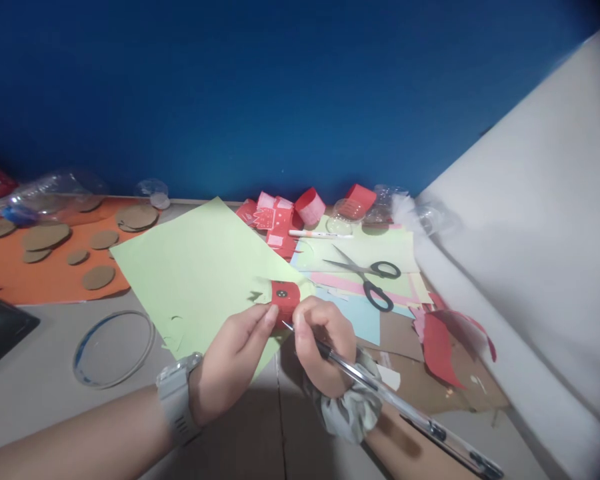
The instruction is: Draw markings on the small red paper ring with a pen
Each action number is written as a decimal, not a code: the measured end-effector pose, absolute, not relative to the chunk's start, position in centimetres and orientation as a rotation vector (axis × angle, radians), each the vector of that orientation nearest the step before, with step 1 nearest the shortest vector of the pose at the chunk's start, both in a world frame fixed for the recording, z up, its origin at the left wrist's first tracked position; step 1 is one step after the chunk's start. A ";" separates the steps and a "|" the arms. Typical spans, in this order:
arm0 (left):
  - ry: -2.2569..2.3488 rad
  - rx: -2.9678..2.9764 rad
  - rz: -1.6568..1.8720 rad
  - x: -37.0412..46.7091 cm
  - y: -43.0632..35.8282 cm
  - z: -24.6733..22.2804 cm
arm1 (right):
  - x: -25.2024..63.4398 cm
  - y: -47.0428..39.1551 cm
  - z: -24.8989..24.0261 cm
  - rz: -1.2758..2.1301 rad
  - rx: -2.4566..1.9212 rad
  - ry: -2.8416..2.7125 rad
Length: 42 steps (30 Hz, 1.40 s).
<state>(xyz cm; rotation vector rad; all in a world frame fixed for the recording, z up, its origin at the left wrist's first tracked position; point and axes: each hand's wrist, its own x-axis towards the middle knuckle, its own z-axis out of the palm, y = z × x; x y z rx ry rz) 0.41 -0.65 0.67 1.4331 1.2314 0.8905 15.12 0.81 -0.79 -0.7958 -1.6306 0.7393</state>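
Note:
A small red paper piece with a dark round mark on it is pinched by its left edge between the thumb and fingers of my left hand. My right hand is curled closed at the piece's right side and holds a clear pen, whose tip points left near the lower part of the red piece. Both hands are over the lower right corner of a light green sheet, which has small cut marks or scraps on it.
Black-handled scissors lie open on coloured sheets at the right, beside a white marker. Red paper rings stand behind. Cardboard discs rest on orange paper at left. A tape ring and dark phone lie nearer.

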 end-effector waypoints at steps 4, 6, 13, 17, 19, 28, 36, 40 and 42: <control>1.205 1.510 0.871 0.5 -0.7 0.7 | 15.3 1.0 -1.2 0.771 -0.847 -1.571; 1.243 1.545 0.880 0.5 -0.7 0.5 | 15.4 1.0 -1.3 0.771 -0.839 -1.567; 1.228 1.547 0.858 0.3 -0.5 0.2 | 15.5 1.0 -0.9 0.809 -1.002 -1.654; 1.258 1.547 0.845 0.2 -0.5 0.2 | 15.5 1.3 -0.9 0.824 -1.103 -1.654; 1.247 1.546 0.843 0.3 -0.5 0.1 | 15.4 1.3 -0.8 0.821 -1.120 -1.657; 1.257 1.550 0.823 0.3 -0.4 0.4 | 15.1 1.3 -0.2 0.756 -1.157 -1.691; 1.268 1.552 0.809 0.3 -0.4 0.5 | 15.3 1.4 -0.4 0.809 -1.151 -1.685; 1.261 1.556 0.808 0.2 -0.3 0.4 | 15.2 1.4 -0.6 0.810 -1.161 -1.654; 1.262 1.557 0.808 0.2 -0.3 0.4 | 15.2 1.4 -0.5 0.810 -1.170 -1.651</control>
